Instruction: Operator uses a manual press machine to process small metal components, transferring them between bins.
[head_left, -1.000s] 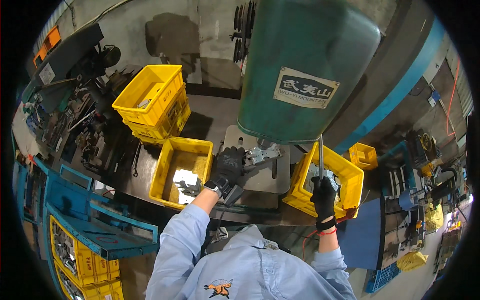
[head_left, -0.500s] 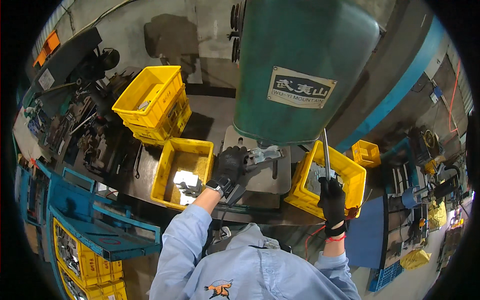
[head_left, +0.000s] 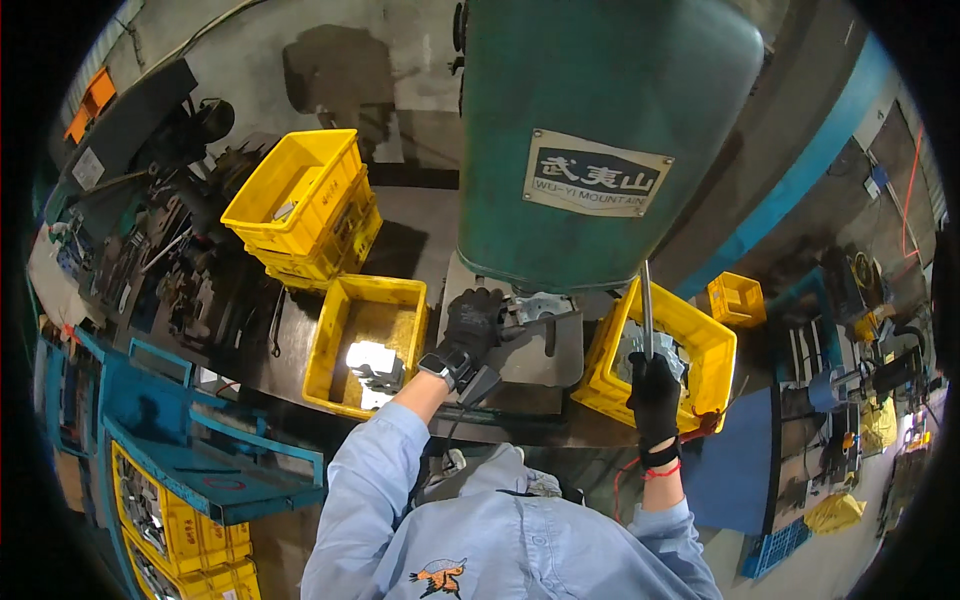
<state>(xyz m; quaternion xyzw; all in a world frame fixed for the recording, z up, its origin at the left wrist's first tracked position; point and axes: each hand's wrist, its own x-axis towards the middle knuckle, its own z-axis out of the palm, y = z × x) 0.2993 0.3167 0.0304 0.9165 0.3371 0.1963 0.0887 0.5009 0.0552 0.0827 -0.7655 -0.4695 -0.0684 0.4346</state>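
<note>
My left hand (head_left: 474, 325), in a black glove, grips the left end of a grey metal part (head_left: 540, 306) on the plate of a machine table (head_left: 540, 365). A green drill press (head_left: 590, 110) stands over it, and its head hides the far side of the part. My right hand (head_left: 655, 398), also in a black glove, is wrapped round a straight metal lever (head_left: 646, 310) at the press's right side. Under that lever is a yellow bin (head_left: 715, 350) of grey metal parts.
Left of the plate, another yellow bin (head_left: 312, 365) holds a few shiny metal blocks (head_left: 375, 366). Stacked yellow bins (head_left: 300, 205) stand behind it. A blue metal frame (head_left: 215, 475) is at the lower left, with more yellow bins (head_left: 185, 520) below. Tools clutter the bench's far left.
My left hand and the metal part have shifted slightly right on the plate. My right hand stays on the lever, and the view has moved a little.
</note>
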